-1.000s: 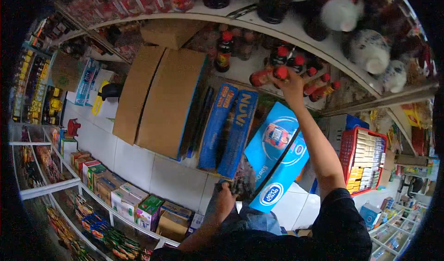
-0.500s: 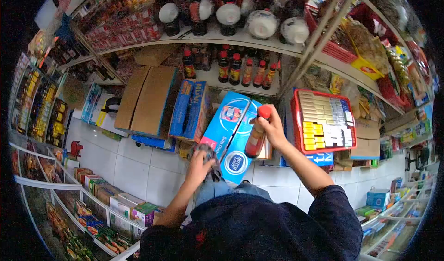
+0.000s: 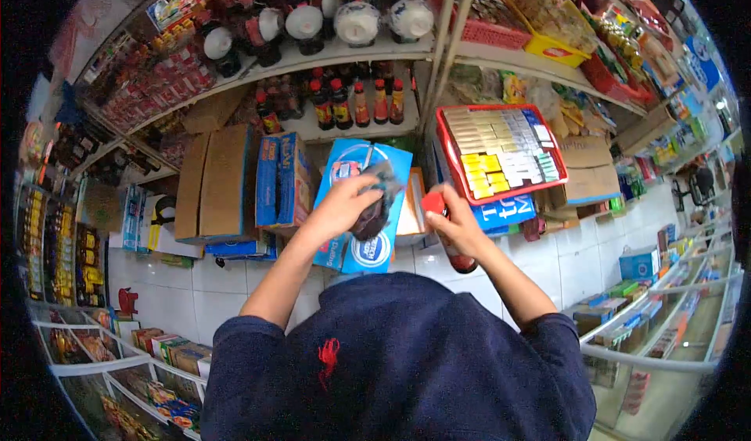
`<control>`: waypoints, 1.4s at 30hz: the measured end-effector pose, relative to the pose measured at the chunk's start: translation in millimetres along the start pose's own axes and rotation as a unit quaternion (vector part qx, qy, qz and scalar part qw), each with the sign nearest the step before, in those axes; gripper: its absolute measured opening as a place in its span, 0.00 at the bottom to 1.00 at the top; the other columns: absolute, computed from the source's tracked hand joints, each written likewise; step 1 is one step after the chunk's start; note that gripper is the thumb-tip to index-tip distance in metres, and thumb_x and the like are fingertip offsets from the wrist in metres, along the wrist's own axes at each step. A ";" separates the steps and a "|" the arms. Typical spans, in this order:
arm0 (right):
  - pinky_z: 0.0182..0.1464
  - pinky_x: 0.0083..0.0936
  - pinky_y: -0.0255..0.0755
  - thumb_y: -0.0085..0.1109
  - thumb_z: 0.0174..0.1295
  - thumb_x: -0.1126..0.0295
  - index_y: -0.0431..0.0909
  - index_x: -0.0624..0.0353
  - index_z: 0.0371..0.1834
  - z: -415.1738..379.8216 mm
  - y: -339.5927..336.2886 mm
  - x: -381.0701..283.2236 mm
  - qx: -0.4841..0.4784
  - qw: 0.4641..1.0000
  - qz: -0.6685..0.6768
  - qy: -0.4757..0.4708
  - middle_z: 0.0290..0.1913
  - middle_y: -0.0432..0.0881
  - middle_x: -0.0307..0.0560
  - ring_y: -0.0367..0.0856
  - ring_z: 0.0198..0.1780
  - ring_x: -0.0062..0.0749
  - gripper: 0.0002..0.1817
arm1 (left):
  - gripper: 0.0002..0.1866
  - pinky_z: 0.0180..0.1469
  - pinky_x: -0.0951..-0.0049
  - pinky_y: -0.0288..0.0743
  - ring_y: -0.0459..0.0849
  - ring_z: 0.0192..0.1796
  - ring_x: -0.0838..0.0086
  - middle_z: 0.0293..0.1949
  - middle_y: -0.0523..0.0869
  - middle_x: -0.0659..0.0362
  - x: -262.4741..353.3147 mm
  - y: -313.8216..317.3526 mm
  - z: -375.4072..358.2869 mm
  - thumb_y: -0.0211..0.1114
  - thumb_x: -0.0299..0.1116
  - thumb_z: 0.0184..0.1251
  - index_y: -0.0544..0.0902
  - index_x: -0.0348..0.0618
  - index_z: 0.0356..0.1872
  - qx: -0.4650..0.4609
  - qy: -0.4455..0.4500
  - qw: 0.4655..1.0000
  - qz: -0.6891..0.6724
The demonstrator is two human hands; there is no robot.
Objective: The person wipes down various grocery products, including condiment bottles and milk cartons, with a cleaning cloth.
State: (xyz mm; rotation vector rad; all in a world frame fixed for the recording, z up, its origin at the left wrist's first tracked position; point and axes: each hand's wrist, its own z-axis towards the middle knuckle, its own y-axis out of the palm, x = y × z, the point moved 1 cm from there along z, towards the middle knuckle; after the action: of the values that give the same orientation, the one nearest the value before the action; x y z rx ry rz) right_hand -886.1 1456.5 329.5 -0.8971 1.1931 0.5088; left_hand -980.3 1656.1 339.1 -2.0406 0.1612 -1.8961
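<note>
My left hand (image 3: 350,202) is closed on a dark crumpled cloth (image 3: 373,220), above the blue Dutch Lady carton (image 3: 332,247). In my right hand (image 3: 461,228) is a sauce bottle (image 3: 461,263) with a red cap, tilted, its dark red body pointing down toward me. The hand's fingers grip it just below the cap and hide part of it. Several similar red-capped bottles (image 3: 361,105) stand on the lower shelf in front of me.
A red tray (image 3: 560,181) of small boxes sits right of the carton. To the left stand a blue-orange box (image 3: 275,181) and a brown cardboard box (image 3: 223,179). Bowls top several bottles on the upper shelf (image 3: 309,64). Glass cases (image 3: 102,363) flank me.
The cloth in my left hand has risen from near my legs to over the blue carton. The held bottle has shifted off the carton's right side, and my view has turned right.
</note>
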 end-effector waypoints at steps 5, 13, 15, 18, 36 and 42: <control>0.29 0.22 0.64 0.33 0.60 0.42 0.59 0.62 0.44 3.2 2.4 0.7 0.115 0.990 0.074 -0.048 0.28 0.71 0.47 0.69 0.29 0.26 0.29 | 0.12 0.44 0.75 0.68 0.77 0.40 0.67 0.35 0.78 0.52 48.1 30.7 19.3 0.60 0.26 0.49 0.77 0.32 0.36 0.114 0.151 0.982 -0.019; 0.41 0.26 0.67 0.21 0.59 0.38 0.58 0.67 0.51 1.7 -3.8 -16.0 0.131 0.986 0.102 -0.021 0.39 0.74 0.54 0.73 0.40 0.33 0.38 | 0.14 0.49 0.70 0.65 0.74 0.43 0.63 0.39 0.76 0.53 64.0 62.1 16.4 0.60 0.32 0.51 0.78 0.35 0.38 -0.007 0.233 0.971 -0.053; 0.43 0.26 0.67 0.20 0.58 0.36 0.59 0.68 0.53 -10.0 -2.5 -17.6 0.204 0.970 0.102 -0.081 0.41 0.73 0.53 0.72 0.42 0.31 0.42 | 0.16 0.52 0.69 0.64 0.72 0.49 0.62 0.44 0.75 0.52 62.9 83.8 19.4 0.60 0.35 0.53 0.77 0.37 0.42 0.051 0.279 0.959 -0.013; 0.43 0.26 0.68 0.20 0.56 0.34 0.61 0.66 0.52 -17.2 -4.9 -18.0 0.237 0.952 0.185 -0.057 0.41 0.72 0.50 0.72 0.42 0.29 0.43 | 0.16 0.54 0.70 0.64 0.71 0.54 0.64 0.49 0.75 0.53 70.7 99.5 14.4 0.61 0.33 0.53 0.76 0.38 0.43 0.094 0.289 0.952 -0.013; 0.28 0.22 0.60 0.38 0.61 0.53 0.68 0.62 0.23 -64.2 -66.4 14.9 0.285 0.938 0.196 -0.033 0.21 0.67 0.39 0.65 0.24 0.22 0.22 | 0.18 0.33 0.75 0.67 0.76 0.27 0.77 0.24 0.82 0.59 38.2 133.1 29.2 0.59 0.44 0.57 0.80 0.35 0.28 0.217 0.114 0.948 -0.202; 0.40 0.25 0.58 0.36 0.60 0.51 0.69 0.63 0.21 -49.9 -62.5 -17.8 0.487 0.834 0.041 -0.255 0.24 0.70 0.45 0.65 0.35 0.30 0.24 | 0.22 0.55 0.69 0.61 0.74 0.50 0.61 0.46 0.77 0.47 69.3 209.6 25.2 0.43 0.43 0.67 0.74 0.34 0.48 0.222 0.317 0.914 -0.121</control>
State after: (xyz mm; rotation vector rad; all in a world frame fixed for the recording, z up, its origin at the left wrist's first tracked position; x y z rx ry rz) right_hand -873.1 1382.2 361.5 0.1802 0.8160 0.1267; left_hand -916.8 1443.3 334.7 -1.1459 -0.3550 -2.4150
